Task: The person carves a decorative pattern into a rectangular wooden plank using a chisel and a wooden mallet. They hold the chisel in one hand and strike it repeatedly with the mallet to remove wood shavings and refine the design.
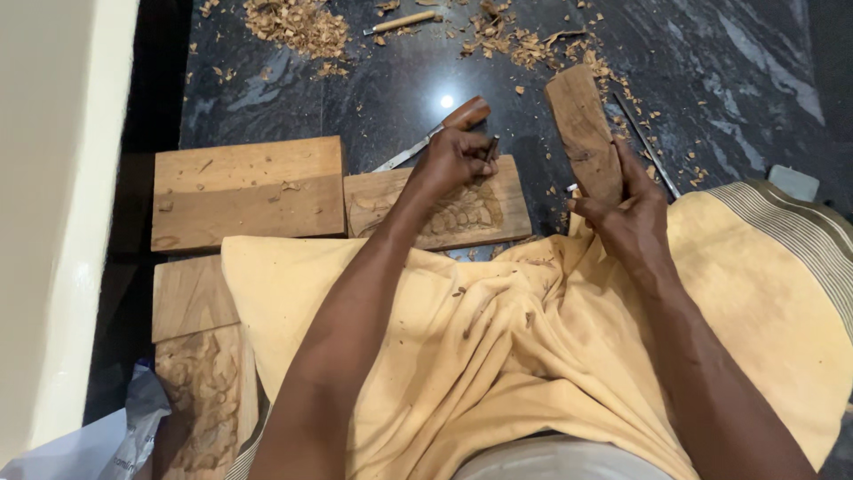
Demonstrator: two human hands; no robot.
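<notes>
My left hand (458,158) rests on a carved wooden panel (506,200) lying on the dark floor, its fingers closed around a small dark chisel whose tip (491,147) shows near the thumb. My right hand (626,218) grips a flat wooden mallet block (582,124), held upright and tilted above my lap. A yellow cloth (498,347) covers my legs.
A wood-handled chisel (435,132) lies behind the panel. Plain planks (247,191) and a carved plank (204,400) sit at left by a cream wall (53,204). Wood shavings (298,25), a thin metal tool (647,142) and another small tool (400,22) lie on the floor.
</notes>
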